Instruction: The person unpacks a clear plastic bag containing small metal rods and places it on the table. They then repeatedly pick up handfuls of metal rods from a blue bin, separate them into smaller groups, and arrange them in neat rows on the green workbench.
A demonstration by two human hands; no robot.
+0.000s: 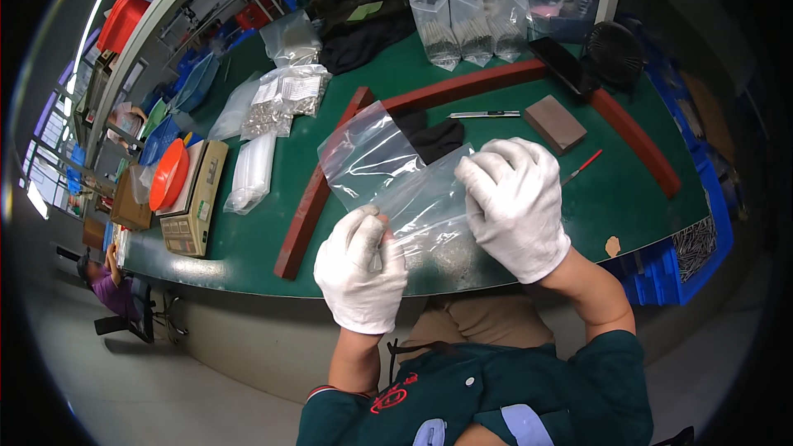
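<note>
Both my hands wear white gloves. A clear plastic bag (431, 200) is stretched between them above the near edge of the green table. My left hand (362, 271) pinches its lower left side, with the fingers curled in. On the upper right side, my right hand (514, 208) grips the same bag with bent fingers. Just beyond lies more clear plastic (363, 151), over a dark red bar (301, 227); I cannot tell whether it is a separate bag. A black cloth (434, 139) shows partly behind the plastic.
A utility knife (485, 115), a brown block (555, 124) and a red thin-tipped tool (583, 165) lie to the right. Filled bags (468, 33) stand at the back. A scale (192, 206) with an orange bowl (169, 173) sits left; a blue bin (712, 252) of metal pieces, right.
</note>
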